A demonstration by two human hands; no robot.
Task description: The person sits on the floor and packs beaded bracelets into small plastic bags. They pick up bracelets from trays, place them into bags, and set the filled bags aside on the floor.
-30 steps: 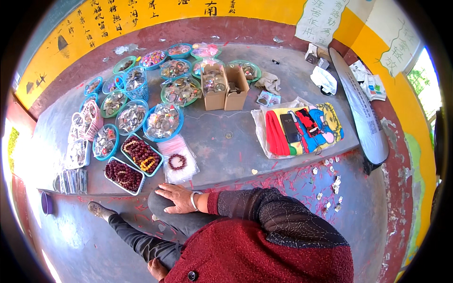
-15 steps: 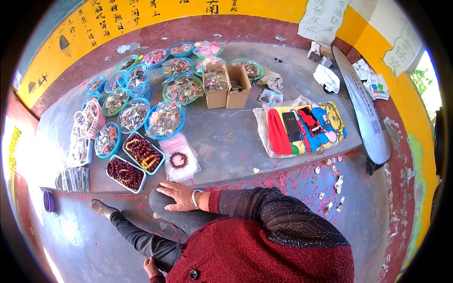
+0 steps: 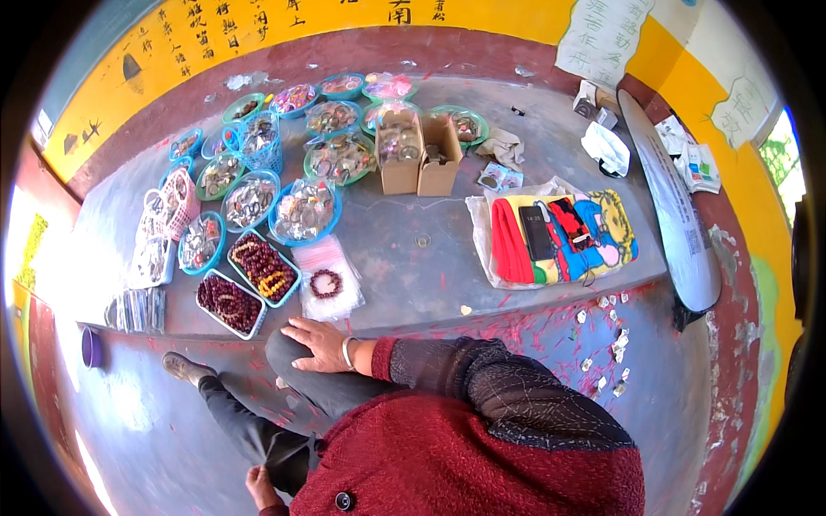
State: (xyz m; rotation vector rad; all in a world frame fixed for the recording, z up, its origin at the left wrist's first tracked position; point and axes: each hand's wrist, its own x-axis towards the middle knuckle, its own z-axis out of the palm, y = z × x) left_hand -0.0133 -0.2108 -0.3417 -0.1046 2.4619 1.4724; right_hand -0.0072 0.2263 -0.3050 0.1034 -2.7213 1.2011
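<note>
Right hand (image 3: 320, 345) flat on my knee (image 3: 297, 365), fingers spread, palm down, gripping nothing. Silver bangle (image 3: 348, 353) on that wrist. Left hand (image 3: 261, 488) low by my thigh, fingers curled against the dark trouser leg (image 3: 245, 426); can't tell if it's pinching the cloth or just resting (mostly hidden at frame bottom).

Nearest item to right hand: clear bag (image 3: 328, 277) with a dark bead bracelet (image 3: 325, 283) lying on it, on the grey ledge (image 3: 413, 275) just past my knee. Not touching it.

Left of the bag: two rectangular trays (image 3: 245, 288) of dark red beads, side by side, one also with yellow beads. Behind them, round blue and green bowls (image 3: 303, 211) of bagged trinkets, running back toward the wall. Blue wire basket (image 3: 259, 144) among them. Two open cardboard boxes (image 3: 420, 155) next to each other mid-ledge.

Right side: bright printed cloth (image 3: 564, 236) with a black phone (image 3: 539, 232) on it. Long white board (image 3: 675, 211) lies beyond, along the yellow wall.

My shoe (image 3: 182, 367) on the floor below the ledge; purple cup (image 3: 91, 347) further left.
</note>
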